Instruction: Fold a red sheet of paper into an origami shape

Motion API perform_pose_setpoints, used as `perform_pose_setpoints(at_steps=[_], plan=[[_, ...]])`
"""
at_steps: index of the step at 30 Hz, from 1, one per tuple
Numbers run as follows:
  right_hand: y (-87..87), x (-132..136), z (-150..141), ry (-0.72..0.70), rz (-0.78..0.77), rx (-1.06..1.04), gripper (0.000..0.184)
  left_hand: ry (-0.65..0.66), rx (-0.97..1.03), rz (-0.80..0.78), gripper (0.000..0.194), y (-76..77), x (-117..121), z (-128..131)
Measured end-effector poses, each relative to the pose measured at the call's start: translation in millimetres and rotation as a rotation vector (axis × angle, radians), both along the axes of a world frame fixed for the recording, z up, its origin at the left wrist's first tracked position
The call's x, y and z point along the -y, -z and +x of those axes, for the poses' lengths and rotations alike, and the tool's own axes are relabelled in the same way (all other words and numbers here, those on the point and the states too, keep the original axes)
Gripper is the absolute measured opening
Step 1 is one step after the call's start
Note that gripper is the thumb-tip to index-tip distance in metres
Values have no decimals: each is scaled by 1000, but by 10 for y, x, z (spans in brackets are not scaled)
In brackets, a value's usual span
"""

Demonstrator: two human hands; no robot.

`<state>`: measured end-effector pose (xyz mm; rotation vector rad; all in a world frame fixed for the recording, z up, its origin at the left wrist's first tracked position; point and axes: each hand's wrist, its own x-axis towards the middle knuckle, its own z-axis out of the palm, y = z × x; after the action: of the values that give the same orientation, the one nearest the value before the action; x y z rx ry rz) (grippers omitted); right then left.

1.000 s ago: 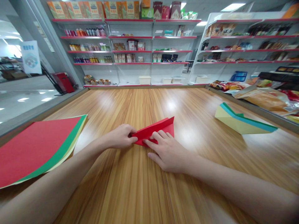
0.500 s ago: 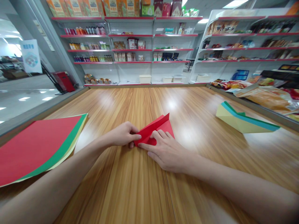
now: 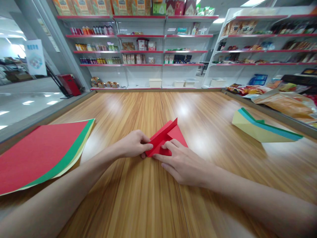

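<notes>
A folded sheet of red paper (image 3: pixel 161 136) lies on the table in front of me, one long flap standing up from it. At its left corner my left hand (image 3: pixel 135 144) pinches the paper, thumb on top and fingers partly hidden beneath. My right hand (image 3: pixel 182 162) is on the lower right part, its fingers curled at the fold and its index finger along the near edge. Part of the red paper under the right hand is hidden.
To the left lies a stack of red, green and yellow paper sheets (image 3: pixel 47 148). A folded paper boat (image 3: pixel 260 129) in yellow, blue and green sits at the right. Packaged goods (image 3: pixel 292 102) lie past the table's right edge, and stocked shelves (image 3: pixel 138 66) stand behind.
The view has shifted slightly, so things appear a little further right. The red paper's raised flap stands more apart from the part beneath, showing more of the inner fold. Both hands remain on it.
</notes>
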<state>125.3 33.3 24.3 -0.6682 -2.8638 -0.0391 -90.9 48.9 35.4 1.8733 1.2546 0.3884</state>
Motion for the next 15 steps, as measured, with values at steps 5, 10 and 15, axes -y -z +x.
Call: perform_pose_setpoints(at_steps=[5, 10, 15], plan=[[12, -13, -3, -56, 47, 40, 35, 12, 17, -24, 25, 8, -1, -17], [26, -24, -10, -18, 30, 43, 34, 40, 29, -31, 25, -15, 4, -18], [64, -2, -15, -28, 30, 8, 28, 60, -79, 145, 19, 19, 49, 73]])
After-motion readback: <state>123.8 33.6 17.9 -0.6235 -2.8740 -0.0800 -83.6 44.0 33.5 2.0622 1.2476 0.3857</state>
